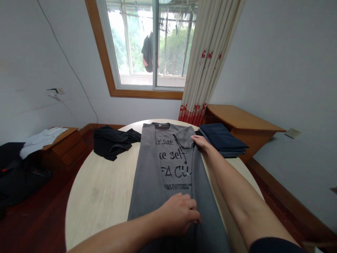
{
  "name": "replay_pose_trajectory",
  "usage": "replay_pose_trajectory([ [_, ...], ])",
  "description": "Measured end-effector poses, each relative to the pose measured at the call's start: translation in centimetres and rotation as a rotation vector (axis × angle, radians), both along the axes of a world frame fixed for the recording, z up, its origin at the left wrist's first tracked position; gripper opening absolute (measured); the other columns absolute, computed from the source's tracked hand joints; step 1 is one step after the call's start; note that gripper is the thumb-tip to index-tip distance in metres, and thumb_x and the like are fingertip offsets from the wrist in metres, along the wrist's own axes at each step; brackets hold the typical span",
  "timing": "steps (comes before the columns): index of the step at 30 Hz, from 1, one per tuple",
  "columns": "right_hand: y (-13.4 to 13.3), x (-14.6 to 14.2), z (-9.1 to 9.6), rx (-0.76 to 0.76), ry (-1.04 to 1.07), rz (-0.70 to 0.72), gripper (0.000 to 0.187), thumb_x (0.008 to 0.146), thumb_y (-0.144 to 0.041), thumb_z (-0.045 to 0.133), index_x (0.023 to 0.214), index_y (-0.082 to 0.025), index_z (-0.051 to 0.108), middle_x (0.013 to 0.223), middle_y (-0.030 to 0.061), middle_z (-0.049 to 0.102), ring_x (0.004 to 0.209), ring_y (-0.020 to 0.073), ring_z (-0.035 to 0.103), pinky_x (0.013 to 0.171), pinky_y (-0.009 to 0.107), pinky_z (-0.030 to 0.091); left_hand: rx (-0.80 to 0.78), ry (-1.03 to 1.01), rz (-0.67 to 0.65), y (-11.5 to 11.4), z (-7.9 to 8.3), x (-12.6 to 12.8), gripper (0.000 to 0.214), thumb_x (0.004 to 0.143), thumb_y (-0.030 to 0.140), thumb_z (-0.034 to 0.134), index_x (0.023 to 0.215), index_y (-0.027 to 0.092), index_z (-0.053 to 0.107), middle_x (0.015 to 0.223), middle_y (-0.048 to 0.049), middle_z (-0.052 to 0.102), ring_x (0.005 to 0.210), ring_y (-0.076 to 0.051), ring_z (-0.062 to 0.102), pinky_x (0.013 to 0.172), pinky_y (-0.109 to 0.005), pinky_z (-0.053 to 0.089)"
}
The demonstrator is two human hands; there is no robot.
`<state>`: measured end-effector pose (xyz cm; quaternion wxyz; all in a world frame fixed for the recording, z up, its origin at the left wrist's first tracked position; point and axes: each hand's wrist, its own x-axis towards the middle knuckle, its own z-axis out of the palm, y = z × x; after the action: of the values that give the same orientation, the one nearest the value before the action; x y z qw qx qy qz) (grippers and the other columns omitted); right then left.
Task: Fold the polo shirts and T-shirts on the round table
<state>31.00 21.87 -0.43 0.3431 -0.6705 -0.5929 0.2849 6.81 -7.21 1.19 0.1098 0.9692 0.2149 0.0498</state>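
A grey T-shirt point(150, 175) with black lettering lies lengthwise on the round pale wooden table point(102, 189), both of its long sides folded in over the middle. My left hand point(179, 212) rests near the hem with fingers curled, pinching the edge of the right folded flap. My right hand point(200, 141) reaches far across and grips the same flap up by the shoulder, near the folded sleeve.
A crumpled black garment point(112, 142) lies at the table's far left. A folded navy stack point(223, 140) sits at the far right. A wooden desk point(237, 119) stands behind it, a low cabinet point(65, 144) with white cloth to the left, a curtain point(207, 59) by the window.
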Motion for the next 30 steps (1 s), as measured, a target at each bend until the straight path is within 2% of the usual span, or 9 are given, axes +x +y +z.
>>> replay_pose_trajectory([
  [3, 0.8, -0.3, 0.1, 0.020, -0.050, 0.001, 0.047, 0.096, -0.035, 0.054, 0.133, -0.007, 0.063, 0.130, 0.0181, 0.067, 0.115, 0.0232, 0.067, 0.101, 0.034, 0.049, 0.004, -0.082, 0.011, -0.1, -0.3, 0.1, 0.018, 0.094, 0.025, 0.059, 0.108, 0.027, 0.070, 0.105, -0.0024, 0.066, 0.093, -0.020, 0.056, 0.074, -0.034, 0.040],
  [6, 0.8, -0.9, 0.8, 0.065, -0.125, 0.004, 0.049, 0.095, -0.035, 0.053, 0.136, -0.008, 0.062, 0.144, 0.0193, 0.056, 0.133, 0.0275, 0.054, 0.113, 0.038, 0.039, 0.027, -0.180, 0.019, -0.3, -0.5, 0.0, 0.017, 0.095, 0.026, 0.058, 0.106, 0.028, 0.071, 0.110, -0.0030, 0.065, 0.098, -0.020, 0.055, 0.079, -0.035, 0.038],
  [10, -0.5, -3.5, 2.1, 0.149, -0.460, 0.069, 0.054, 0.098, -0.038, 0.045, 0.144, -0.012, 0.053, 0.158, 0.0177, 0.040, 0.146, 0.0330, 0.037, 0.119, 0.048, 0.029, 0.078, -0.288, -0.055, -0.5, -0.5, -0.2, 0.016, 0.098, 0.027, 0.054, 0.104, 0.026, 0.068, 0.129, -0.0013, 0.064, 0.115, -0.020, 0.054, 0.089, -0.038, 0.033],
  [12, -1.5, -5.5, 2.8, 0.190, -0.623, 0.136, 0.056, 0.100, -0.039, 0.040, 0.148, -0.012, 0.048, 0.160, 0.0175, 0.036, 0.146, 0.0337, 0.036, 0.118, 0.050, 0.029, 0.084, -0.292, -0.105, -0.5, -0.4, -0.3, 0.015, 0.098, 0.026, 0.052, 0.104, 0.024, 0.066, 0.124, 0.0002, 0.068, 0.111, -0.018, 0.056, 0.089, -0.039, 0.032],
  [14, -2.3, -7.6, 3.3, 0.216, -0.683, 0.202, 0.056, 0.101, -0.039, 0.038, 0.149, -0.012, 0.047, 0.161, 0.0166, 0.035, 0.146, 0.0330, 0.036, 0.118, 0.049, 0.030, 0.081, -0.266, -0.140, -0.4, -0.2, -0.3, 0.014, 0.097, 0.024, 0.051, 0.104, 0.023, 0.063, 0.111, 0.0010, 0.072, 0.101, -0.016, 0.059, 0.086, -0.038, 0.033],
  [20, -2.5, -11.3, 3.4, 0.173, -0.750, 0.307, 0.055, 0.101, -0.038, 0.037, 0.149, -0.013, 0.046, 0.163, 0.0160, 0.031, 0.148, 0.0310, 0.033, 0.118, 0.049, 0.031, 0.117, -0.174, -0.183, -0.3, 0.2, -0.7, 0.009, 0.089, 0.027, 0.057, 0.095, 0.021, 0.059, 0.089, 0.0010, 0.070, 0.080, -0.016, 0.057, 0.070, -0.036, 0.037],
  [23, -1.9, -11.9, 2.8, 0.106, -0.743, 0.346, 0.057, 0.103, -0.043, 0.034, 0.151, -0.014, 0.043, 0.164, 0.0161, 0.029, 0.149, 0.0296, 0.031, 0.119, 0.049, 0.027, 0.125, -0.134, -0.198, -0.1, -0.1, -0.9, 0.008, 0.088, 0.029, 0.059, 0.087, 0.021, 0.057, 0.083, 0.0003, 0.067, 0.075, -0.017, 0.055, 0.064, -0.035, 0.039],
  [27, -1.3, -12.1, 1.9, -0.056, -0.690, 0.449, 0.066, 0.103, -0.056, 0.027, 0.159, -0.022, 0.031, 0.166, 0.0129, 0.023, 0.153, 0.0309, 0.022, 0.121, 0.056, 0.016, 0.109, -0.125, -0.258, 0.3, -0.7, -1.2, 0.011, 0.086, 0.029, 0.064, 0.080, 0.022, 0.057, 0.083, 0.0003, 0.068, 0.075, -0.017, 0.056, 0.063, -0.034, 0.044],
  [30, -0.6, -12.0, 1.1, -0.054, -0.648, 0.438, 0.070, 0.103, -0.059, 0.018, 0.162, -0.022, 0.022, 0.167, 0.0103, 0.020, 0.154, 0.0300, 0.017, 0.122, 0.058, 0.011, 0.052, -0.125, -0.310, 0.5, -0.9, -1.4, 0.012, 0.087, 0.028, 0.066, 0.079, 0.021, 0.060, 0.084, 0.0010, 0.069, 0.074, -0.016, 0.056, 0.065, -0.031, 0.047],
])
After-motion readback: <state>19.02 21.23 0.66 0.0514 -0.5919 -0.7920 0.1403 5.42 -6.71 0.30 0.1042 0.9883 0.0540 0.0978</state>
